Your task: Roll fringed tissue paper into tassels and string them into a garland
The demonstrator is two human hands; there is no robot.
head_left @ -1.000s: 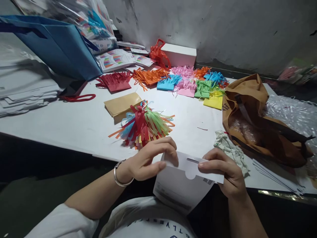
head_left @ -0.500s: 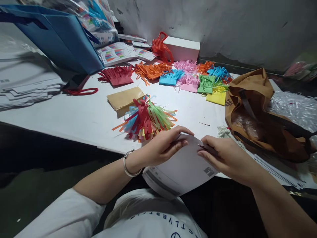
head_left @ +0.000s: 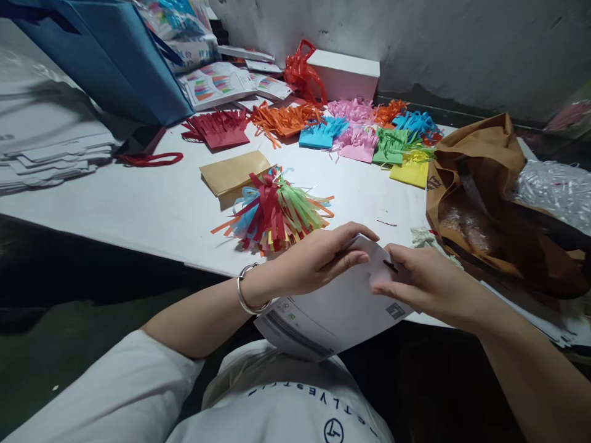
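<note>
A white printed card sleeve, slightly bowed, is held between my two hands over the table's front edge. My left hand is closed on its upper left edge, thumb on the near face and fingers over the top. At the upper right corner, my right hand pinches the sleeve beside a dark slot, its thumb and forefinger on either side. Just beyond my left hand lies a bundle of multicoloured paper tassels. A folded brown paper piece rests behind the bundle.
Fringed tissue paper bundles, such as a red one and a yellow one, line the back. A brown bag stands right. On the left are a blue bag and stacked white sleeves. A white box is by the wall.
Both hands and the sleeve have shifted slightly right in view. My right thumb and forefinger have spread a little, and the slot at the corner shows more clearly.
</note>
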